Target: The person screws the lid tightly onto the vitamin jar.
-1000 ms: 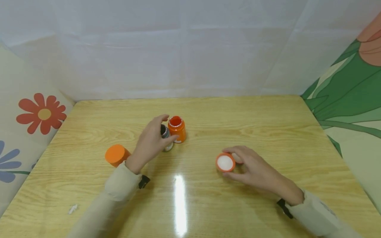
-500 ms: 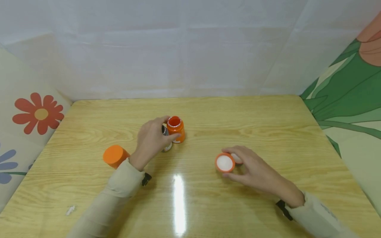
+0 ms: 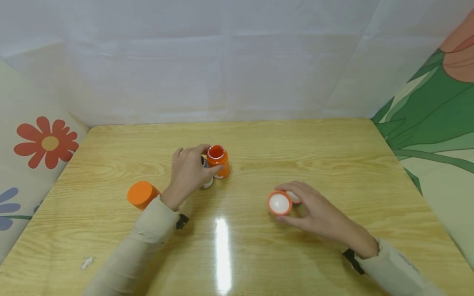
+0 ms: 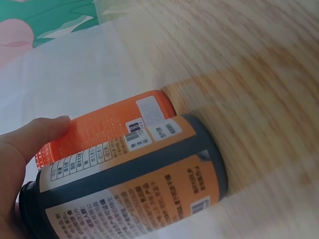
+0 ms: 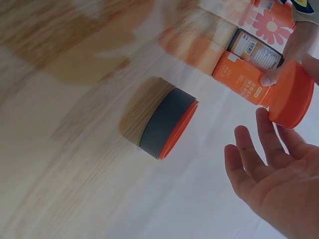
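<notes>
1. The right hand [image 3: 311, 211], unchanged, pinches a round orange plastic lid [image 3: 279, 203], white inside facing up.
2. Just beside it, a round dark-grey lid [image 5: 167, 122] rests on the wooden table [image 3: 296, 148].
3. The left hand [image 3: 189, 172], covering slightly more than before, clasps touching cylindrical grey jar [image 4: 129, 184] and orange jar [image 3: 224, 162], long axes vertical, mouths up.

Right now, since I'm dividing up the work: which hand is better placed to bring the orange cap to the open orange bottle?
Probably the right hand: it holds the orange cap. The left hand touches the orange bottle, away from the orange cap, so it seems better suited to steadying.
</notes>
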The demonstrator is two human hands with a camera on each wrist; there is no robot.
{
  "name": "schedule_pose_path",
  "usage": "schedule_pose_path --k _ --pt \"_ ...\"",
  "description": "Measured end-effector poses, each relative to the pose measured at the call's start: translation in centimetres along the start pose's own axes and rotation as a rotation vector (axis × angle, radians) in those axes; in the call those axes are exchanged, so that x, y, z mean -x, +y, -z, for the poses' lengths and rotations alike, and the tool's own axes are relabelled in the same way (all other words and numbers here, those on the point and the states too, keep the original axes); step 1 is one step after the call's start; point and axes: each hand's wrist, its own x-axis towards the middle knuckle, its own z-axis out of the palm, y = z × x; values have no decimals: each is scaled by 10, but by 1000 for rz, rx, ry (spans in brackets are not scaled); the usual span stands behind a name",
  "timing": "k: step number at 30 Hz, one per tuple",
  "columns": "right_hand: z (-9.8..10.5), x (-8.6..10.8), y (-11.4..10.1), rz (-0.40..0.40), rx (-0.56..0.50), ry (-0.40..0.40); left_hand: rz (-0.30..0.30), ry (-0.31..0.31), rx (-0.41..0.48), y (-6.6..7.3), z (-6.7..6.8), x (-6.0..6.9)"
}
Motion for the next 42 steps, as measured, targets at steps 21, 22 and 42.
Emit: schedule_pose_path --k 21,22,42 --pt "2 4 2 19 35 29 -105 -34 47 9 5 6" --pt "2 4 2 18 35 29 -115 -34 58 9 5 8" --pt "1 7 3 21 27 32 -323 -8 115 25 9 44"
